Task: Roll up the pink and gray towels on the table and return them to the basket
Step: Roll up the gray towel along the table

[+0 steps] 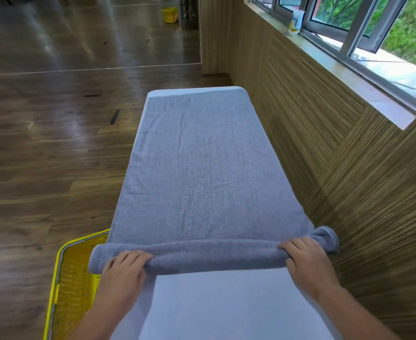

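Both hands, left hand (123, 266) and right hand (305, 253), curl over the gray towel (202, 163) roll at lower frame on the table (226, 303); rolling has barely begun, so pushing evenly forward comes next.

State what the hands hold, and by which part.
The gray towel, by its rolled near edge: left hand near the roll's left end, right hand near its right end.

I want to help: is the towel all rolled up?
No, the towel is rolled only at its near end; the rest lies flat.
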Tool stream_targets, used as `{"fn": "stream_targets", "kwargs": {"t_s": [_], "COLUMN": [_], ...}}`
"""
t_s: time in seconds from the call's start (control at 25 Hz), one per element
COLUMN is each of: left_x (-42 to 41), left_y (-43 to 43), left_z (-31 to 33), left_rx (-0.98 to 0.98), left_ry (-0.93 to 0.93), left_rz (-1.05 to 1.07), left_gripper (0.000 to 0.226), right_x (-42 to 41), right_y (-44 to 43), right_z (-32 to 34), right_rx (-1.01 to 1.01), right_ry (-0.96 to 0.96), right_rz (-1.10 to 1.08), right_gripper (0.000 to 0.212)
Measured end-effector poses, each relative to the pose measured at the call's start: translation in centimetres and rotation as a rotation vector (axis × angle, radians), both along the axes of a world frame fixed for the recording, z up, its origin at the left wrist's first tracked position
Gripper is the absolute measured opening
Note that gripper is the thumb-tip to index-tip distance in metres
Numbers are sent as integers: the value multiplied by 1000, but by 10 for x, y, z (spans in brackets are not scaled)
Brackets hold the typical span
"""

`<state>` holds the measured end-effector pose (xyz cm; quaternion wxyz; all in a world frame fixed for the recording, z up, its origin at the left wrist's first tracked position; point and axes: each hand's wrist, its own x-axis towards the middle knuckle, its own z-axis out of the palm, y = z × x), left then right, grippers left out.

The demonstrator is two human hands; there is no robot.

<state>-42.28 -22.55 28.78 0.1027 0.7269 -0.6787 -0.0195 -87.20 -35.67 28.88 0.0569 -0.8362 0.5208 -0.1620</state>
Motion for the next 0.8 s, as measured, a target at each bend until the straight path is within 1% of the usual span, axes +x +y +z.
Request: {"fn": "stream_targets", "kwargs": {"t_s": [0.08,0.16,0.28,0.32,0.4,0.52,0.56,0.6,0.64,0.72,0.76,0.8], "left_x": [-1,2,7,9,13,14,10,4,-3,-13,-14,-12], "left_y": [9,16,2,-9,-32,-51,-51,-47,-41,-24,-20,-18], "left_z": [3,4,10,9,8,12,13,12,9,0,-4,-6], "left_rx": [-21,-37,-10,-9,-11,-34,-63,-84,-83,-36,-5,28], "left_ry": [16,9,-12,-25,-41,-58,-57,-55,-51,-47,-45,-30], "left_rz": [-6,-29,-24,-15,22,124,138,107,32,-122,-137,-112], "left_gripper": [30,28,27,29,31,26,24,23,28,44,50,53], "right_x": [-6,-13,-9,-6,2,15,19,20,20,17,16,15], "right_y": [10,12,-10,-22,-40,-43,-39,-32,-26,-15,-13,-15], "right_z": [3,9,24,24,24,16,15,14,14,6,2,-2], "right_rx": [53,119,347,376,345,117,34,-20,-48,-7,19,30], "right_ry": [-19,17,110,126,77,-11,-19,-18,-8,55,86,92], "right_rz": [7,26,64,49,-16,-54,-33,16,72,121,100,73], "right_gripper": [23,17,17,17,22,22,20,19,22,40,48,52]}}
